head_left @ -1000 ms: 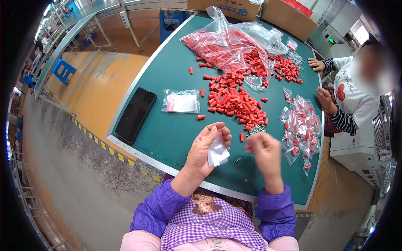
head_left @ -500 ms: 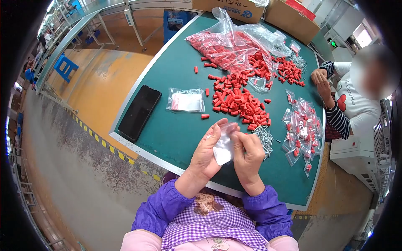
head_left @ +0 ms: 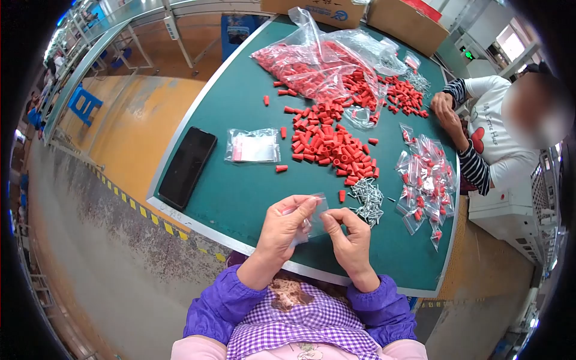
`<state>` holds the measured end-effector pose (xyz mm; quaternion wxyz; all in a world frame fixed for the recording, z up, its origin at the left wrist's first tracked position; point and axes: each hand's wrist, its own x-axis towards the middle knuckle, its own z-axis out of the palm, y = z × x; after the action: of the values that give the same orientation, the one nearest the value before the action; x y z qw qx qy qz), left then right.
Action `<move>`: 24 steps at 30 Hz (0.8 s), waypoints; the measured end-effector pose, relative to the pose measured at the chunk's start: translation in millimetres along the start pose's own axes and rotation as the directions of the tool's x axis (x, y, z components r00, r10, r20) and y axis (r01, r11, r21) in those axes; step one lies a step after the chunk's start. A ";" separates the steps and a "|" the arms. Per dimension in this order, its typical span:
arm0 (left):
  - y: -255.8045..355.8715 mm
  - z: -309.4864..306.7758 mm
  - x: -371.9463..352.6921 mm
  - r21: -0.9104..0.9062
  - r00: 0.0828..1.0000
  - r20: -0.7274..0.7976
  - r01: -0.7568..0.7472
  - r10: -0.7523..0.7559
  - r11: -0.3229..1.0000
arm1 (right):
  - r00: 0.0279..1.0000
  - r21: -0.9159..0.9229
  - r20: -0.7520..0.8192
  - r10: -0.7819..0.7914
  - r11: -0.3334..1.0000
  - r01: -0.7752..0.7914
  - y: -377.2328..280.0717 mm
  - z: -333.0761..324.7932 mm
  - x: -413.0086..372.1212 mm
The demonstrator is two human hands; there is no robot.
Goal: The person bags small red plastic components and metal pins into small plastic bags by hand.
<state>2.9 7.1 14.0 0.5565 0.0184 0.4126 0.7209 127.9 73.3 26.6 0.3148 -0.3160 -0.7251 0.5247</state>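
Note:
My left hand [head_left: 279, 227] holds a small clear plastic bag [head_left: 317, 223] between thumb and fingers, over the near edge of the table. At the bag's right edge, my right hand [head_left: 351, 239] pinches with thumb and index finger. Just beyond the hands lies a heap of silver screws [head_left: 367, 200], beside a large pile of red tapered plastic caps [head_left: 327, 137]. One loose red cap [head_left: 342, 196] stands close to the screws. Filled small bags [head_left: 425, 180], with red caps inside, lie heaped on the right.
A black phone [head_left: 187, 167] and a stack of flat clear bags [head_left: 254, 146] lie on the green table [head_left: 234, 210]. A big bag of red caps [head_left: 312, 69] and cardboard boxes [head_left: 408, 25] are at the back. Across the right edge sits another person [head_left: 495, 129], hands together.
Both hands have moved slightly down and toward me with the small bag. The bag is now turned, with its clear edge stretched between the hands. The whole view has shifted a little.

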 end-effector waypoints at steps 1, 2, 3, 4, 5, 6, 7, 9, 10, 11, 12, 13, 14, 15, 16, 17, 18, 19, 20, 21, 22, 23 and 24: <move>-0.3 0.1 -1.3 0.024 1.000 -0.023 -0.021 0.021 1.000 | 1.000 -0.005 -0.010 0.006 1.000 -0.006 1.1 -4.6 -0.8; -2.3 -4.9 -1.0 0.071 0.999 -0.008 -0.040 0.041 0.997 | 0.998 -0.013 -0.055 0.028 1.000 -0.029 2.5 -11.9 -0.7; -0.4 -6.3 -1.4 0.069 1.000 -0.004 -0.031 0.031 0.997 | 0.994 -0.021 -0.098 0.051 0.998 -0.053 4.0 -20.4 -0.2; 2.9 -6.4 -2.5 0.110 0.998 -0.015 -0.051 0.053 0.993 | 0.983 -0.106 -0.182 0.012 0.994 -0.032 6.5 -32.2 2.7; 5.7 -5.7 -2.9 0.149 0.997 -0.025 -0.073 0.078 0.986 | 0.965 -0.191 -0.258 -0.038 0.981 -0.012 10.8 -43.3 6.9; 7.2 -4.6 -3.0 0.151 0.996 -0.021 -0.086 0.090 0.985 | 0.963 -0.270 -0.261 -0.060 0.963 -0.013 11.7 -54.4 10.4; 7.0 -3.8 -3.1 0.146 0.996 -0.018 -0.080 0.083 0.986 | 0.961 -0.347 -0.262 -0.081 0.938 -0.015 12.3 -64.4 12.3; 5.8 -2.3 -2.4 0.216 0.992 -0.026 -0.118 0.127 0.969 | 0.972 -0.413 -0.208 -0.107 0.911 0.012 12.8 -74.5 12.1; 4.6 -2.6 -2.0 0.214 0.992 -0.024 -0.116 0.124 0.970 | 0.980 -0.470 -0.127 -0.152 0.880 0.076 12.9 -76.2 11.2; 2.6 -3.8 -2.0 0.240 0.990 -0.010 -0.134 0.140 0.961 | 0.981 -0.518 -0.042 -0.190 0.844 0.141 13.2 -77.2 9.9; 1.0 -4.4 -2.2 0.267 0.988 0.004 -0.152 0.157 0.952 | 0.982 -0.519 -0.042 -0.187 0.844 0.138 12.9 -77.6 9.1; 0.0 -3.7 -2.4 0.268 0.988 0.004 -0.149 0.154 0.952 | 0.978 -0.583 0.033 -0.204 0.792 0.185 11.5 -77.6 9.0; -1.0 -2.5 -2.4 0.283 0.979 0.010 -0.196 0.202 0.939 | 0.971 -0.639 0.110 -0.214 0.733 0.234 9.9 -77.6 9.4; -1.6 -1.5 -2.6 0.297 0.968 0.017 -0.243 0.249 0.924 | 0.958 -0.687 0.187 -0.217 0.669 0.285 9.1 -78.1 9.8; -1.9 -0.9 -3.1 0.297 0.969 0.017 -0.240 0.246 0.924 | 0.948 -0.726 0.236 -0.214 0.610 0.318 9.7 -79.4 10.5; -1.5 -0.3 -3.1 0.307 0.963 0.023 -0.264 0.270 0.914 | 0.948 -0.726 0.236 -0.213 0.609 0.318 8.9 -79.8 12.2; -1.2 0.0 -3.1 0.317 0.955 0.028 -0.288 0.294 0.904 | 0.944 -0.737 0.265 -0.195 0.591 0.329 7.2 -79.7 14.2; -2.2 -0.7 -2.5 0.317 0.955 0.027 -0.288 0.295 0.904 | 0.940 -0.746 0.294 -0.175 0.573 0.340 6.1 -79.2 15.4; -4.1 -2.0 -1.2 0.330 0.937 0.045 -0.342 0.347 0.880 | 0.939 -0.745 0.296 -0.175 0.573 0.342 5.5 -78.6 16.2; -5.4 -2.7 -0.4 0.341 0.915 0.065 -0.396 0.399 0.853 | 0.937 -0.750 0.300 -0.178 0.563 0.347 4.9 -78.2 17.0; -5.7 -2.7 -0.1 0.339 0.914 0.062 -0.396 0.400 0.853 | 0.936 -0.756 0.303 -0.180 0.552 0.351 4.5 -77.9 17.9; -5.9 -2.6 0.6 0.335 0.910 0.076 -0.409 0.408 0.849 | 0.935 -0.756 0.305 -0.180 0.551 0.353 4.5 -77.7 18.8; -6.1 -2.8 0.7 0.332 0.906 0.089 -0.420 0.415 0.845 | 0.931 -0.770 0.322 -0.169 0.525 0.362 4.8 -77.2 19.2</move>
<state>6.0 6.3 8.1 0.3775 0.2093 0.5141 0.7412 177.7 133.0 43.8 0.1315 -0.2540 -0.9525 0.1041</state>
